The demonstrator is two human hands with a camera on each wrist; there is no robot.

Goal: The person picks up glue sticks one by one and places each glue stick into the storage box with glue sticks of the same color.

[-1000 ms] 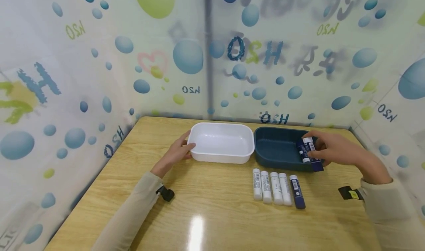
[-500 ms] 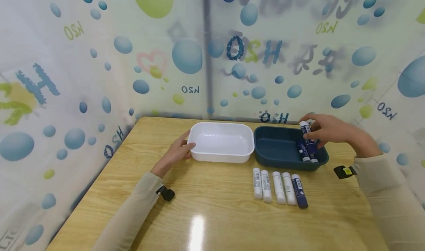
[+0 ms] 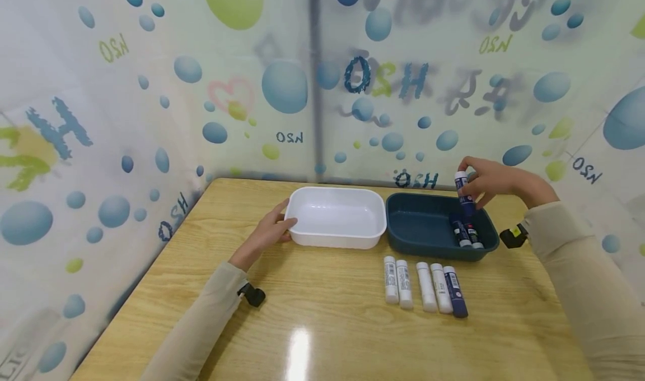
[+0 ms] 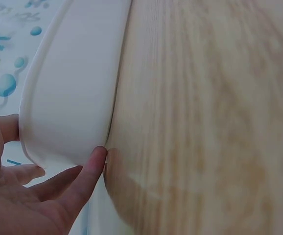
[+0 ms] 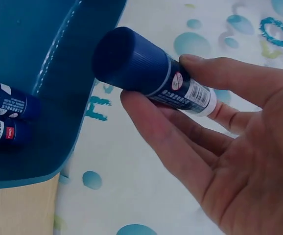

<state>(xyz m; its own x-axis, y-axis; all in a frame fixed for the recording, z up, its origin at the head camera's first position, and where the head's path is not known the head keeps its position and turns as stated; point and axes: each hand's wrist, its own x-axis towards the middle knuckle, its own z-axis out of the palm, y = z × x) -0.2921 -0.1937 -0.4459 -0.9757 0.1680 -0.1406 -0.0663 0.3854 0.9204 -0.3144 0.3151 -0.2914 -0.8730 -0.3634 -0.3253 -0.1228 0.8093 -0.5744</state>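
My right hand [image 3: 492, 180] pinches a navy glue stick [image 5: 136, 66] with a white end, tilted above the right end of the dark teal tray [image 3: 420, 248]. In the right wrist view, thumb and fingers lie on either side of its label. Two more navy glue sticks [image 5: 5, 131] lie side by side in that tray. At the left end of the white tray [image 3: 337, 240], my left hand [image 3: 267, 230] holds the tray, thumb at the rim. In the left wrist view, its fingers [image 4: 90, 169] touch the tray's outer side and lower edge.
In front of the teal tray, several white glue sticks [image 3: 427, 287] and one navy glue stick [image 3: 456, 292] lie in a row on the wooden table [image 3: 242, 336]. The two trays stand next to each other near the patterned wall [image 3: 232, 162].
My right hand has lifted the navy glue stick up from the teal tray, away from the two others. Two white glue sticks on the table have shifted right. The left hand stays in place.
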